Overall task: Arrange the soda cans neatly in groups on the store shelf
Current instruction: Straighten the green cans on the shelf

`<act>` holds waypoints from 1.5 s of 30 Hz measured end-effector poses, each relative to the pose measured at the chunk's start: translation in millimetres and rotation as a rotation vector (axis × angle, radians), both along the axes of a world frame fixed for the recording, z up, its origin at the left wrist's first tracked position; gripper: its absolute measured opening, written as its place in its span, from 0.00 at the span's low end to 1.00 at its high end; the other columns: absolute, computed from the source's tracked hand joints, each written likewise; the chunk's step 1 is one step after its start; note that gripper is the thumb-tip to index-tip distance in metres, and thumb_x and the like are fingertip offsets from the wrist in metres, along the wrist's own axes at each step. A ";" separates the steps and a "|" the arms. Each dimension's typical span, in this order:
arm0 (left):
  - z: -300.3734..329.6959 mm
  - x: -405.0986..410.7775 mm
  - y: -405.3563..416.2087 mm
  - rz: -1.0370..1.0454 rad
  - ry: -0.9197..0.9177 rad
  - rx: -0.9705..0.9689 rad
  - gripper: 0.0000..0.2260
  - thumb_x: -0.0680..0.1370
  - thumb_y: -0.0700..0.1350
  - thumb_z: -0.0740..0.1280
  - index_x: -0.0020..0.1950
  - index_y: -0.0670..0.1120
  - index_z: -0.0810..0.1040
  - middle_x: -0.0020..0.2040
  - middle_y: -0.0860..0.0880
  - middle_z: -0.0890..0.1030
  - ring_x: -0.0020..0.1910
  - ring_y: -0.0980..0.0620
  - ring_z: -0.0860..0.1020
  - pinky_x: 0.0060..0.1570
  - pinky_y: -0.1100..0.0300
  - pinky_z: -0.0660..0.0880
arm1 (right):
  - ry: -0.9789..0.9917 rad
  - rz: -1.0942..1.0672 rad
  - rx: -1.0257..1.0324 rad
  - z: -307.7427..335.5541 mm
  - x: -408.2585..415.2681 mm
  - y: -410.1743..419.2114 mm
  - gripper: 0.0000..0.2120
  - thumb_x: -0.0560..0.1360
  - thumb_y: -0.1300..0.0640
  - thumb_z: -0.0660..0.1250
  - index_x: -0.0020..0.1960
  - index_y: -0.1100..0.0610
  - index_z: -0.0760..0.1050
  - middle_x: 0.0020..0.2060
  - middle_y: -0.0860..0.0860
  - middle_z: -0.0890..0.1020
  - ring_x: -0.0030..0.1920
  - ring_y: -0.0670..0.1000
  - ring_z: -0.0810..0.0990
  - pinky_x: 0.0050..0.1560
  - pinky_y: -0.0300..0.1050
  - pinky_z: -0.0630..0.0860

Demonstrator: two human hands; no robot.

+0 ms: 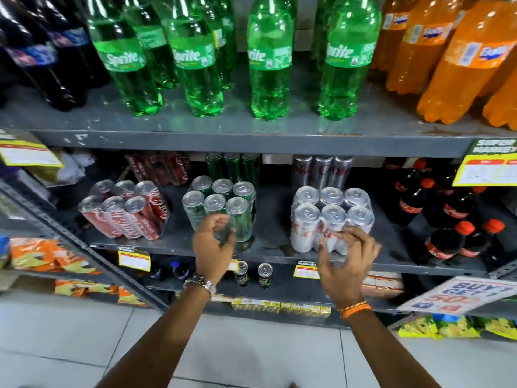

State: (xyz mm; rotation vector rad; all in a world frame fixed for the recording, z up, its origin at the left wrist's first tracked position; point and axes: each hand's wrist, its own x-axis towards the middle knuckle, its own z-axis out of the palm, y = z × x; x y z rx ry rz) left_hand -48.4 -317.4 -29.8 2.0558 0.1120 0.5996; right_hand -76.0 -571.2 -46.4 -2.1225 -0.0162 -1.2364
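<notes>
Three packs of slim soda cans stand on the middle shelf point(268, 249): a red pack point(126, 210) at left, a green pack point(221, 204) in the middle and a silver pack point(333, 217) at right. More red, green and silver cans stand behind them. My left hand point(214, 243) hovers with curled, spread fingers just in front of the green pack and hides its lower front. My right hand point(347, 261) is open in front of the silver pack, fingertips at its lower front. Neither hand grips anything.
Large dark, green point(270, 57) and orange point(453, 65) soda bottles fill the upper shelf. Cola bottles with red caps point(447, 219) stand right of the silver pack. Two small cans point(253, 273) sit on the shelf below. Price tags and a promo sign point(458, 295) hang off shelf edges. Snack bags lie at lower left.
</notes>
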 end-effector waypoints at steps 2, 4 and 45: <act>-2.6 6.3 39.6 0.114 0.060 0.008 0.17 0.69 0.35 0.73 0.56 0.44 0.77 0.51 0.47 0.82 0.48 0.51 0.80 0.49 0.64 0.78 | -0.022 0.123 0.008 0.9 0.6 36.0 0.13 0.67 0.63 0.74 0.49 0.61 0.74 0.49 0.61 0.77 0.53 0.56 0.74 0.62 0.43 0.67; -20.2 28.6 82.5 0.123 0.217 0.024 0.23 0.67 0.41 0.74 0.60 0.49 0.72 0.57 0.45 0.79 0.55 0.47 0.79 0.55 0.55 0.79 | 0.139 0.317 0.069 4.4 6.2 73.2 0.14 0.70 0.62 0.73 0.53 0.59 0.75 0.53 0.54 0.74 0.57 0.52 0.73 0.61 0.46 0.72; -38.9 40.7 129.6 -0.162 0.384 0.096 0.30 0.68 0.46 0.78 0.65 0.44 0.70 0.61 0.45 0.80 0.60 0.47 0.80 0.60 0.47 0.77 | 0.824 0.419 0.320 -6.0 70.6 158.8 0.31 0.65 0.58 0.79 0.62 0.58 0.68 0.58 0.53 0.77 0.61 0.55 0.77 0.57 0.42 0.72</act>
